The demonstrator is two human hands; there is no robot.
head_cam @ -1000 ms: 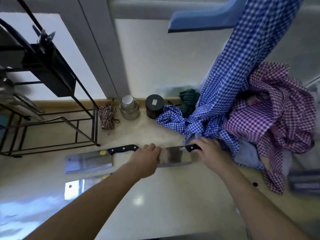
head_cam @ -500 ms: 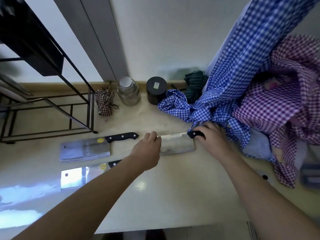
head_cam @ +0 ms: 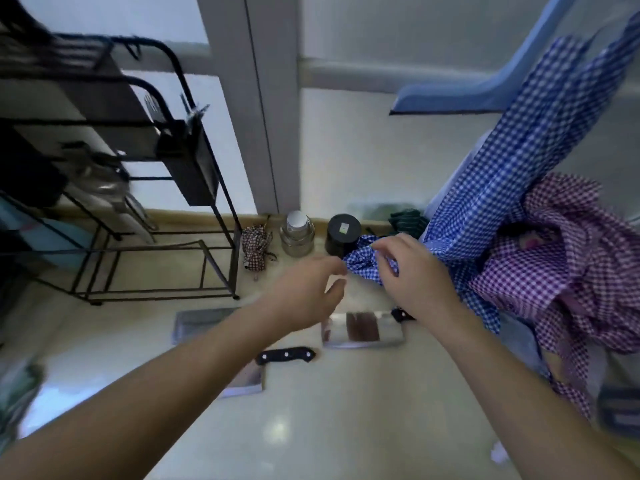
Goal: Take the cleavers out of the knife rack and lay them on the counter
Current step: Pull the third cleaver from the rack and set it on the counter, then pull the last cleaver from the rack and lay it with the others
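Three cleavers lie flat on the pale counter (head_cam: 311, 427). The right cleaver (head_cam: 363, 329) shows its shiny blade, and its black handle is partly hidden under my right wrist. The left cleaver's blade (head_cam: 204, 323) pokes out beyond my left forearm. A third cleaver (head_cam: 285, 355) shows its black riveted handle, with the blade mostly under that forearm. My left hand (head_cam: 308, 292) hovers above them, fingers apart and holding nothing. My right hand (head_cam: 415, 275) is raised beside it, fingers loose and apart, close to the blue checked cloth. The black knife rack (head_cam: 188, 164) hangs on the wire shelf at the upper left.
A glass jar (head_cam: 297, 233), a black canister (head_cam: 343, 235) and a small checked bundle (head_cam: 256, 251) stand along the back wall. Blue gingham cloth (head_cam: 502, 202) and purple gingham cloth (head_cam: 571, 265) hang and pile at the right. The black wire shelf (head_cam: 221, 258) fills the left.
Both hands have let go of the right cleaver, which now lies on the counter, and have lifted up and away from it. The view has tilted upward.
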